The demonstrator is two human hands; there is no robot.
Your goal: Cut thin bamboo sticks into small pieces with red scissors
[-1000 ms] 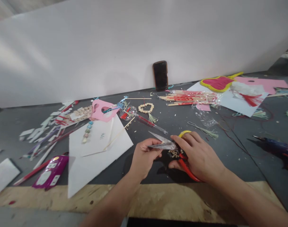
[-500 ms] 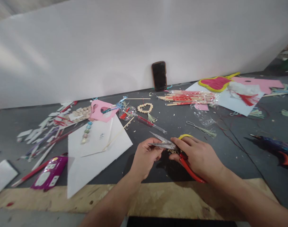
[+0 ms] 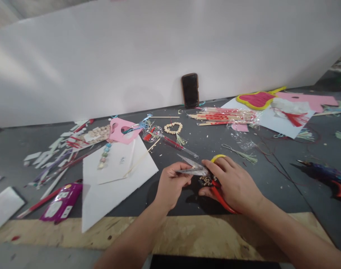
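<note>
My right hand (image 3: 233, 181) grips a pair of scissors (image 3: 197, 170) with one red and one yellow handle. Their blades are spread apart and point left, toward my left hand (image 3: 171, 185). The fingers of that hand are pinched together at the lower blade; what they hold, if anything, is hidden. Below the scissors' pivot, a small pile of tan pieces (image 3: 205, 181) lies on the dark table. Just beyond the hands is a clear plastic tube with red in it (image 3: 180, 146), and farther back a ring of cream beads (image 3: 173, 128) with a pale green tassel.
A phone (image 3: 190, 90) leans against the white wall. Bundled wooden sticks (image 3: 223, 116) in plastic lie behind my right hand. White sheets (image 3: 94, 201), a purple packet (image 3: 62, 201) and a pink cutout (image 3: 125, 134) are on the left. A dark tool with a pointed tip (image 3: 327, 175) lies at right.
The blades have spread slightly less or about the same, with both hands nearly still. More of the tan pile shows beneath the scissors. The whole view has shifted a little.
</note>
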